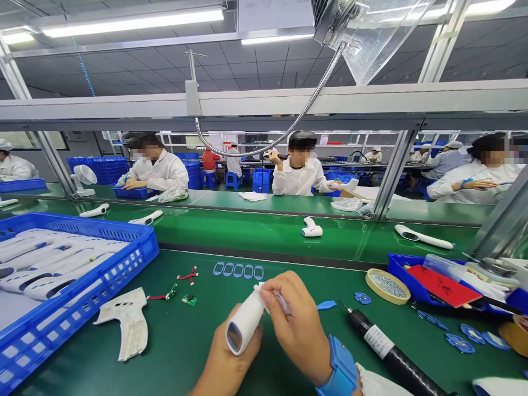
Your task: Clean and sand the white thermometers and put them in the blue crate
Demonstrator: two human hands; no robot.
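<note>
My left hand [231,360] cradles a white thermometer-gun housing [244,324] from below, its dark window end facing me. My right hand [295,324], with a blue wrist strap, is closed over the top of the same housing, fingers pinched at its upper end. A white half-shell [127,324] lies flat on the green mat to the left. Small circuit boards with red wires [178,290] and a row of blue rings [238,270] lie just beyond my hands. A black electric screwdriver [388,352] lies to the right.
A blue crate [136,258] of white housings stands at the left. A tape roll [388,286] and a blue tray [400,269] with a red sheet sit at the right. White thermometers [311,227] ride the green conveyor. Several workers in white coats sit opposite.
</note>
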